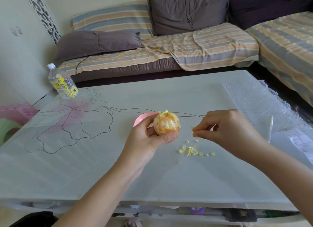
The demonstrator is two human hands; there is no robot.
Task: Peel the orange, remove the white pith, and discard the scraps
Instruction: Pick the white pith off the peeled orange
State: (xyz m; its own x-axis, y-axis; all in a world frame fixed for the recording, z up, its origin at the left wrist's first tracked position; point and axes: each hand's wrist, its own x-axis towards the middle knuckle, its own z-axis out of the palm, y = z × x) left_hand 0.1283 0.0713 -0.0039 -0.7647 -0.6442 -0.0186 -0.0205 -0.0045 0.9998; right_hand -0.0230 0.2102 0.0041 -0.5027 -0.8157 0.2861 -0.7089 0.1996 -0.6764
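On the pale glass table (101, 167), small yellow-white pith scraps (193, 151) are scattered. Just above them, a peeled round orange (166, 123), patched with white pith, is held in the left hand (149, 140), its fingers (169, 137) curled round it. A tiny pith shred (192, 128) is pinched by the right hand (225, 130). A clear plastic bottle (63, 82) and a striped sofa (194, 48) are seen beyond.

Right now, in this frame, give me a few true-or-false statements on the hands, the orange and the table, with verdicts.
1. The left hand holds the orange. True.
2. The orange wears its full peel. False: it is peeled, with pale pith patches left.
3. The right hand pinches a small scrap. True.
4. The loose scraps lie in a bowl. False: they lie on the bare table.
5. The bottle lies on its side. False: it stands upright.
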